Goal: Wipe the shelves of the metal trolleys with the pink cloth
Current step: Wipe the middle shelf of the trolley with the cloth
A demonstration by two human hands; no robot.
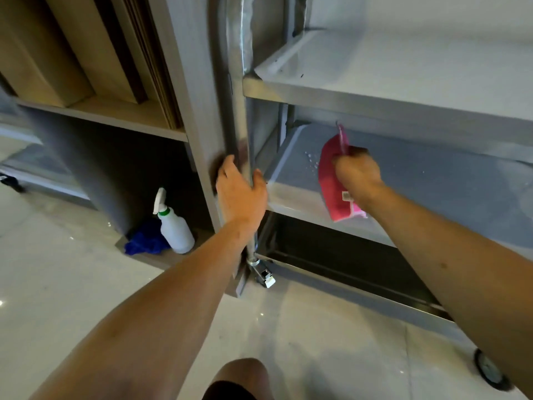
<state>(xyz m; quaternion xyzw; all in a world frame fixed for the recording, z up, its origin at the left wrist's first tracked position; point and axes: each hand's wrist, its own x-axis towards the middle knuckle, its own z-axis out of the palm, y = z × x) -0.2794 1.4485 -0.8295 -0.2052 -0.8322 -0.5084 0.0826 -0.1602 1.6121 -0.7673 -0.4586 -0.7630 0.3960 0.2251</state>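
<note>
Here the right hand's fingers are curled tight round the pink cloth, which lies on the wet middle shelf near its left end. The left hand grips the trolley's upright post, steadying it. Wiping looks under way; next, probably, a sweep through the droplets and rightward along the shelf.

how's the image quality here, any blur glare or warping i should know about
Head view: wide-angle warping bends the trolley post and shelf edges; motion blur smears the right hand and the pink cloth it grips on the middle shelf; the left hand on the post is sharper; small glare spots dot the glossy floor; the spray bottle reads clearly.
</note>
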